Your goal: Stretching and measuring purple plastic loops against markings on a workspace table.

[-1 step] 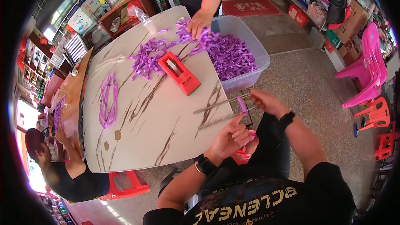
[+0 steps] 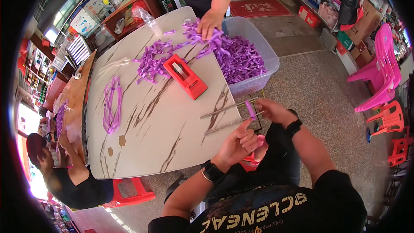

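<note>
Two thin metal rods point(image 2: 222, 110) reach past the table's right edge, with a band of purple ribbon point(image 2: 250, 109) wrapped across them. Close below the ribbon is my left hand point(image 2: 239, 144); its index finger points up at the nearer rod and the other fingers curl in. Whatever they hold is hidden. A pink item point(image 2: 260, 141) shows beside that hand. At the rods' right ends my right hand point(image 2: 275, 112) is closed, its fingertips together and slightly blurred; what they pinch is too small to make out.
A red tape dispenser point(image 2: 185, 77) and looped purple ribbon point(image 2: 112, 105) lie on the marble-patterned table point(image 2: 142, 155). Across it, a person's hand point(image 2: 210, 23) touches purple ribbon pieces beside a clear plastic tub point(image 2: 269, 62). Another person point(image 2: 64, 177) sits at left; pink chairs point(image 2: 381, 69) stand right.
My right hand has shifted slightly down, its forearm swinging a little left. The other person's hand across the table has moved slightly right. My left hand stays in place.
</note>
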